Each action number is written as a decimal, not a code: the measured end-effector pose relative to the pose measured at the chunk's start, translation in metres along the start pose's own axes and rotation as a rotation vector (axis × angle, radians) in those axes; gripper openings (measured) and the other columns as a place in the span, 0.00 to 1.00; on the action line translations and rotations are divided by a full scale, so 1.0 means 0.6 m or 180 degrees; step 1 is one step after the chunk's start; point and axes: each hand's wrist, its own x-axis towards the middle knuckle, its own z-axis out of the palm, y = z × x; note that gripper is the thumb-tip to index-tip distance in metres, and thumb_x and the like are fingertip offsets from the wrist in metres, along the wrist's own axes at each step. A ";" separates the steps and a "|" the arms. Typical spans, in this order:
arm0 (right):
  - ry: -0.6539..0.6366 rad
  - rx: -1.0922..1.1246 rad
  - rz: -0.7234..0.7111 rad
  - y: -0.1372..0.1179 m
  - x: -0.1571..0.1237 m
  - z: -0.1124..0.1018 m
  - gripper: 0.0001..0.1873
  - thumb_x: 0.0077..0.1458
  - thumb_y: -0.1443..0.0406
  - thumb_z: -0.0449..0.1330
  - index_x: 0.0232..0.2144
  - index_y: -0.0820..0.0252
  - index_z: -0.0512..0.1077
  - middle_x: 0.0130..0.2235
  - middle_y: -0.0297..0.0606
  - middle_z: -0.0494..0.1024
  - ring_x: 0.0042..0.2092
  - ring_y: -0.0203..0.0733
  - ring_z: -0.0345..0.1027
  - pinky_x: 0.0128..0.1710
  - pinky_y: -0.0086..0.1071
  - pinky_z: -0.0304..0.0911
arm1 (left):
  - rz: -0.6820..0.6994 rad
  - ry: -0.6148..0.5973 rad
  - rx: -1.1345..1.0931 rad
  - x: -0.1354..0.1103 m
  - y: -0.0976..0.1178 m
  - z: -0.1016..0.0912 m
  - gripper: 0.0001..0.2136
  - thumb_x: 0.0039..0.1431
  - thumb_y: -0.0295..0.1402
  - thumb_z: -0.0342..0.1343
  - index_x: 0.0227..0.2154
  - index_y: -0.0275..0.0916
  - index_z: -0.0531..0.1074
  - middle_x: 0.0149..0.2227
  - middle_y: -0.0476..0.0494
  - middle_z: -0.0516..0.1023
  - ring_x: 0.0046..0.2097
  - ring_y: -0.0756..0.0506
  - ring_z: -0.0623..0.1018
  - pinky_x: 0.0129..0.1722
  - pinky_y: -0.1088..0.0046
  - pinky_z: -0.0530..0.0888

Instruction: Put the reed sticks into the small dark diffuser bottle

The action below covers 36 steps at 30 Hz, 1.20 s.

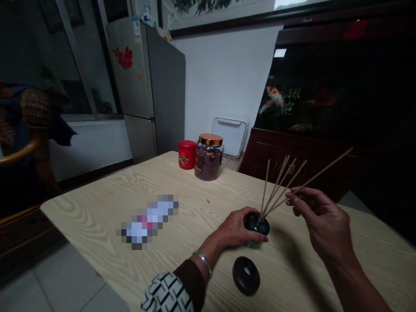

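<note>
My left hand [234, 228] is wrapped round a small dark glass bottle [257, 226] that stands on the light wooden table [107, 203]. Several thin reed sticks [278, 184] fan out of its neck. My right hand [320, 219] pinches one long stick [325, 170] between thumb and fingers; that stick leans far to the right, its lower end in the bottle. A dark round lid [246, 275] lies on the table just in front of the bottle.
At the table's far side stand a red tin [186, 154] and a glass jar with a gold lid [208, 157]. A blurred flat object [147, 220] lies mid-table. A fridge [146, 86], a fish tank [338, 93] and a wooden chair [22, 160] surround the table.
</note>
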 end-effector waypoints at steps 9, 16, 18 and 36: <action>-0.0984 -0.0683 0.0224 0.038 -0.013 0.018 0.14 0.53 0.55 0.63 0.36 0.58 0.74 0.31 0.37 0.78 0.30 0.40 0.70 0.29 0.33 0.64 | 0.0114 -0.0010 -0.0015 0.003 -0.012 0.002 0.34 0.37 0.40 0.74 0.51 0.38 0.74 0.42 0.42 0.77 0.43 0.43 0.74 0.43 0.67 0.71; -0.1796 -0.1337 0.0215 0.056 -0.013 0.017 0.12 0.57 0.55 0.59 0.30 0.57 0.71 0.28 0.34 0.76 0.31 0.40 0.69 0.33 0.34 0.62 | 0.0171 0.0002 0.0117 0.001 -0.008 -0.001 0.34 0.38 0.38 0.74 0.52 0.38 0.73 0.44 0.41 0.78 0.46 0.41 0.75 0.46 0.66 0.71; -0.1915 -0.1413 0.0273 0.058 -0.012 0.013 0.13 0.57 0.54 0.58 0.31 0.56 0.70 0.28 0.34 0.75 0.32 0.41 0.69 0.33 0.34 0.62 | 0.0174 0.0010 0.0149 0.000 -0.005 -0.002 0.34 0.38 0.37 0.74 0.52 0.38 0.73 0.44 0.42 0.78 0.45 0.41 0.75 0.45 0.67 0.70; -0.2456 -0.0971 0.0447 0.103 -0.030 0.025 0.21 0.52 0.58 0.65 0.47 0.58 0.70 0.45 0.41 0.79 0.46 0.49 0.72 0.48 0.40 0.65 | 0.0376 -0.0235 0.0881 -0.003 -0.016 -0.025 0.53 0.34 0.35 0.73 0.66 0.36 0.54 0.64 0.30 0.60 0.63 0.31 0.64 0.62 0.53 0.65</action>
